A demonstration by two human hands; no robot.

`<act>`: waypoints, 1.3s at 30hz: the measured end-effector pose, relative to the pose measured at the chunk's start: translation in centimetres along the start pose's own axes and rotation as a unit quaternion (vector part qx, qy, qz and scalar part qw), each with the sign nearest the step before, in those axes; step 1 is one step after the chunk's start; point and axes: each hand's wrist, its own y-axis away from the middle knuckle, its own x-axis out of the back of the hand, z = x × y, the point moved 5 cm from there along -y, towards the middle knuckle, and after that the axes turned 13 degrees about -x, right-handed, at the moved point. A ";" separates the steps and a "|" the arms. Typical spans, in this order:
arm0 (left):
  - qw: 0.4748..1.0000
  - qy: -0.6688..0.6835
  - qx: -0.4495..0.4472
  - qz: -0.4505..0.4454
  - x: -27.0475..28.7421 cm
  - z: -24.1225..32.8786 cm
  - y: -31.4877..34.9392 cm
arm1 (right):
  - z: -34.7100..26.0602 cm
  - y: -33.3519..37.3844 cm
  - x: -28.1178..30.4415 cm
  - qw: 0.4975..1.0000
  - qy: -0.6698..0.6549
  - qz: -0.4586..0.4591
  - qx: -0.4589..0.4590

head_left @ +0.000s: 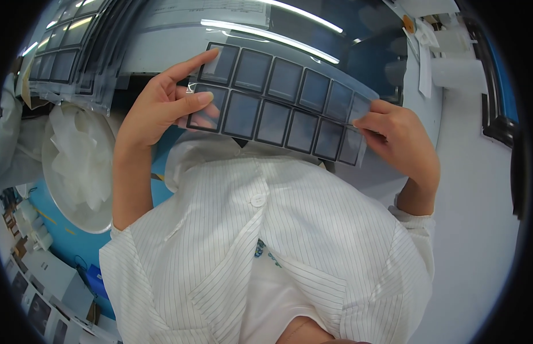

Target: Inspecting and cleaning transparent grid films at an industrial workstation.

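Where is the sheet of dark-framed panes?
In the head view, the sheet is at upper centre, held between left hand and right hand, above the striped coat.

The hands (154, 106) (401, 135) hide parts of the tray (274, 123), and the top edge cuts off the printed sheet (220, 16).

Grey panels (284, 78), black frames (257, 117), pinstriped white jacket (220, 229); blue floor (86, 242)
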 end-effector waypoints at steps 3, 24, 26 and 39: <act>1.000 0.004 0.008 0.007 -0.1 0.0 -0.1 | 0.9 0.6 0.0 1.000 -0.002 -0.008 -0.017; 0.874 -0.237 -0.270 -0.327 -6.3 12.1 3.8 | -2.0 -0.2 -4.5 0.904 -0.423 -0.013 0.064; 0.870 -0.172 -0.341 -0.310 -3.9 14.2 4.4 | -2.1 0.1 -4.5 0.913 -0.395 -0.058 0.085; 0.706 -0.628 -0.320 0.071 -2.9 7.6 -3.8 | 6.5 -1.3 0.7 0.981 -0.171 0.066 -0.062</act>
